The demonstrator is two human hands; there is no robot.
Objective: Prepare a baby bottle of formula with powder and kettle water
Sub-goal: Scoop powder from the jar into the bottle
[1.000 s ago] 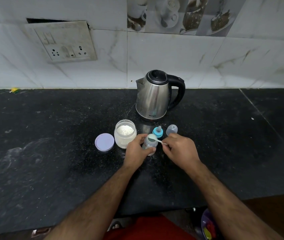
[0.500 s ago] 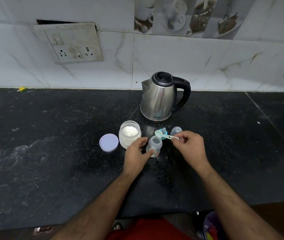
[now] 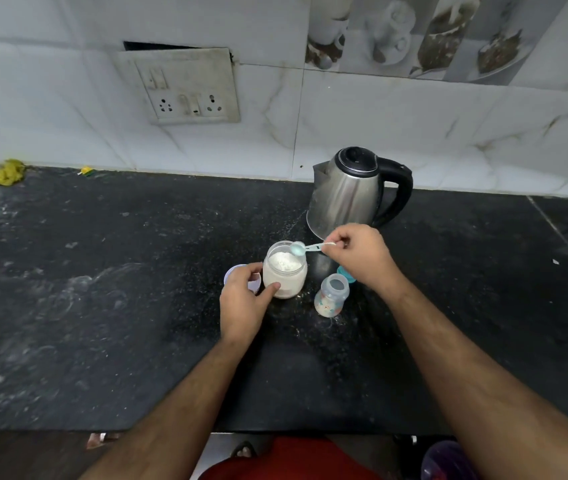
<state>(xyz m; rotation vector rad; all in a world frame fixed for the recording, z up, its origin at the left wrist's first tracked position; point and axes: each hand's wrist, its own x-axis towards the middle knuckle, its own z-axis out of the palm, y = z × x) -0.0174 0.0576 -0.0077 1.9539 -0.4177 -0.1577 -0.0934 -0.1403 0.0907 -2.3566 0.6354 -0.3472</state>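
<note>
Head view: right hand (image 3: 358, 258) moved pinched scoop (image 3: 298, 248) from bottle (image 3: 331, 295) to powder jar (image 3: 285, 270) at 9 o'clock, left hand (image 3: 243, 303) now gripping jar — next scoop.

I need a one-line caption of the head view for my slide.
Left hand steadies powder jar; right hand holds scoop over it, open bottle beside.

Open baby bottle (image 3: 331, 295) upright beside powder jar (image 3: 285, 270) (lidless).
</note>
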